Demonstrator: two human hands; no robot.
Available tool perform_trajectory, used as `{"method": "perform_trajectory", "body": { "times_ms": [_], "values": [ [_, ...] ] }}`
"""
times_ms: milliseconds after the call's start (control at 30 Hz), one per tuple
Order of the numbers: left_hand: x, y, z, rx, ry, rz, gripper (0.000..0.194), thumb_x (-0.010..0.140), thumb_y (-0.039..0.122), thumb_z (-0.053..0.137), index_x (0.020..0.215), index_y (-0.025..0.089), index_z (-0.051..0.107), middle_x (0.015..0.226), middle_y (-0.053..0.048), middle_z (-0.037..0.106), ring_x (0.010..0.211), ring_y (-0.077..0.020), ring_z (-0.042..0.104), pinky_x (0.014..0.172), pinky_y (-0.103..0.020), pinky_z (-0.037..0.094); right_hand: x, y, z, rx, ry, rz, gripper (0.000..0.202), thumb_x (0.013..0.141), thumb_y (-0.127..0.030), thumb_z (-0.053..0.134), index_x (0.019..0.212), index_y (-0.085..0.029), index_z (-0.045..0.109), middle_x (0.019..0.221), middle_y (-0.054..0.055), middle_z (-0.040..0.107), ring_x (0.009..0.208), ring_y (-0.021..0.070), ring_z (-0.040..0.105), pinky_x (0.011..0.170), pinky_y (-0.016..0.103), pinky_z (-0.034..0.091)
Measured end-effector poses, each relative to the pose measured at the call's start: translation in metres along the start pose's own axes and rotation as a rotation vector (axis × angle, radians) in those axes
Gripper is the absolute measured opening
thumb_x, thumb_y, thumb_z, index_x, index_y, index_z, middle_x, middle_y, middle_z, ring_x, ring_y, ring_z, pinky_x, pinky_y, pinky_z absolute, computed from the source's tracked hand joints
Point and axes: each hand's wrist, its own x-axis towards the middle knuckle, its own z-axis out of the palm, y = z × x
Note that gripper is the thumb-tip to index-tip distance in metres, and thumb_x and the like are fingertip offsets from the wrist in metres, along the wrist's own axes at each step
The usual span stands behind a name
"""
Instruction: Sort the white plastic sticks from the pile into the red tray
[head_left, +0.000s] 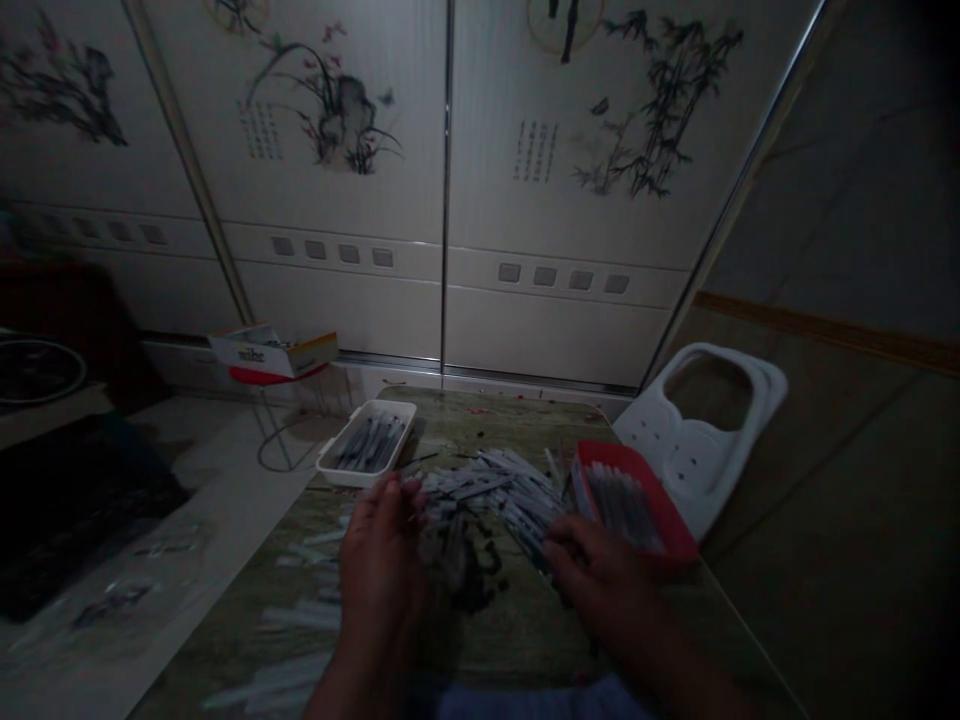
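A heap of slim, pale, pen-like sticks (pixel 495 485), some with dark parts, lies across the middle of the table. My left hand (pixel 382 545) is at the heap's left end, its fingers curled together; what is in them is too dark to make out. At the heap's right lower edge, my right hand (pixel 592 565) has thumb and fingers pinched, and I cannot tell what sits between them. Small black pieces (pixel 476 575) are scattered between the hands. More clear sticks (pixel 277 680) lie in loose groups along the left side, blurred.
A white tray (pixel 324 466) with dark sticks stands at the table's far left. On the right is a red box (pixel 679 515) of clear sticks, beside a white plastic chair (pixel 705 450). Behind, a red stool (pixel 262 376) carries an open carton (pixel 274 352) near sliding doors (pixel 337 300).
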Motion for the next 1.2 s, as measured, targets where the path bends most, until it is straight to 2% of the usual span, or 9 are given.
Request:
{"method": "perform_trajectory", "body": {
  "times_ms": [67,133,233,367,533,700,833,1033,1200],
  "values": [
    [0.002,0.015,-0.002,-0.104,0.012,-0.010,0.028,0.075,0.027,0.078,0.100,0.021,0.067,0.087,0.001,0.071,0.072,-0.0102,0.065,0.063,-0.021,0.047,-0.007,-0.019,0.021,-0.038,-0.112,-0.064,0.016,0.092,-0.029,0.053,0.087,-0.023,0.066,0.079,0.000,0.068,0.074,0.0184,0.064,0.065,0.028,0.041],
    [0.004,0.031,-0.003,-0.159,0.045,0.000,0.022,0.077,0.024,0.076,0.097,0.020,0.067,0.084,0.002,0.071,0.072,-0.0103,0.065,0.063,-0.021,0.047,-0.013,-0.036,0.039,-0.068,-0.228,-0.144,0.014,0.091,-0.023,0.053,0.090,-0.023,0.067,0.085,0.001,0.069,0.079,0.0177,0.064,0.067,0.027,0.039],
    [0.005,0.057,-0.007,-0.221,0.090,0.019,0.013,0.080,0.019,0.071,0.093,0.019,0.067,0.083,0.002,0.070,0.072,-0.0094,0.064,0.063,-0.020,0.048,-0.018,-0.055,0.064,-0.117,-0.339,-0.230,0.012,0.088,-0.019,0.056,0.092,-0.022,0.067,0.090,0.001,0.070,0.082,0.0176,0.065,0.068,0.027,0.040],
    [0.007,0.088,-0.017,-0.264,0.202,0.070,0.005,0.082,0.018,0.066,0.087,0.018,0.067,0.080,0.002,0.068,0.066,-0.0086,0.061,0.060,-0.020,0.047,-0.018,-0.073,0.092,-0.195,-0.444,-0.330,0.016,0.088,-0.023,0.058,0.101,-0.023,0.067,0.100,0.003,0.070,0.089,0.0198,0.066,0.074,0.029,0.044],
    [0.011,0.115,-0.035,-0.309,0.264,0.186,0.002,0.080,0.018,0.065,0.083,0.018,0.065,0.079,0.003,0.067,0.066,-0.0086,0.060,0.057,-0.020,0.046,-0.013,-0.102,0.116,-0.300,-0.524,-0.441,0.025,0.088,-0.033,0.060,0.109,-0.021,0.066,0.112,0.007,0.067,0.099,0.0266,0.066,0.080,0.037,0.052],
    [0.016,0.130,-0.050,-0.335,0.343,0.219,0.005,0.078,0.018,0.067,0.082,0.018,0.064,0.080,0.004,0.066,0.067,-0.0083,0.060,0.057,-0.020,0.045,-0.008,-0.139,0.136,-0.433,-0.647,-0.553,0.028,0.084,-0.026,0.063,0.109,-0.013,0.067,0.107,0.012,0.068,0.095,0.0302,0.069,0.076,0.040,0.058],
    [0.015,0.141,-0.061,-0.337,0.366,0.284,0.008,0.077,0.018,0.068,0.085,0.019,0.065,0.085,0.003,0.067,0.071,-0.0090,0.060,0.059,-0.021,0.046,-0.007,-0.157,0.159,-0.580,-0.685,-0.604,0.028,0.084,-0.018,0.061,0.109,-0.011,0.068,0.102,0.015,0.069,0.089,0.0305,0.070,0.068,0.041,0.060],
    [0.020,0.147,-0.070,-0.327,0.395,0.297,0.009,0.077,0.019,0.069,0.085,0.019,0.065,0.088,0.003,0.067,0.072,-0.0091,0.060,0.061,-0.021,0.046,-0.006,-0.164,0.190,-0.657,-0.713,-0.645,0.023,0.073,-0.023,0.073,0.093,-0.013,0.072,0.095,0.017,0.070,0.076,0.0283,0.069,0.056,0.036,0.058],
    [0.035,0.136,-0.076,-0.300,0.413,0.287,0.008,0.079,0.022,0.066,0.086,0.020,0.063,0.086,0.003,0.065,0.072,-0.0093,0.060,0.062,-0.022,0.045,-0.009,-0.162,0.207,-0.635,-0.645,-0.560,0.014,0.072,-0.011,0.071,0.086,-0.013,0.074,0.092,0.018,0.073,0.082,0.0310,0.070,0.063,0.040,0.059]
  ]
}}
